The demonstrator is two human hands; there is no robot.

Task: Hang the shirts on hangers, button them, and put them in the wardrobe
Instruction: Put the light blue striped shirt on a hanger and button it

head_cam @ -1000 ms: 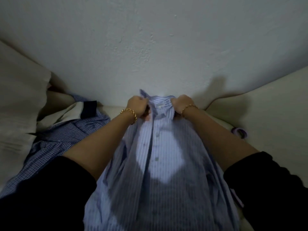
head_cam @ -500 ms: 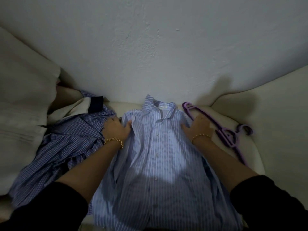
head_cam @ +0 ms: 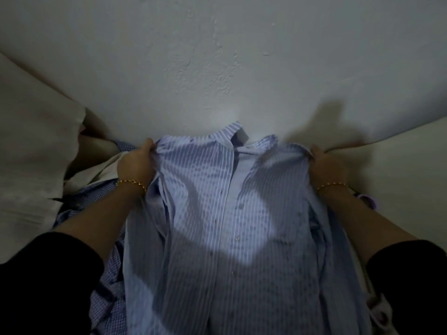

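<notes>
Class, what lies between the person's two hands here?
In the head view, the striped shirt stretches between the left hand and right hand, its collar midway.

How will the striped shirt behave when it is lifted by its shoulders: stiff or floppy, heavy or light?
Probably floppy: the striped shirt sags in folds between the left hand and the right hand, which grip its shoulders. Likely light, since a pinch at each shoulder seems to carry it. Probably not slippery: the cloth bunches in both grips.

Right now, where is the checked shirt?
In the head view, the checked shirt lies crumpled at the lower left, beside the striped shirt and below the left hand.
</notes>
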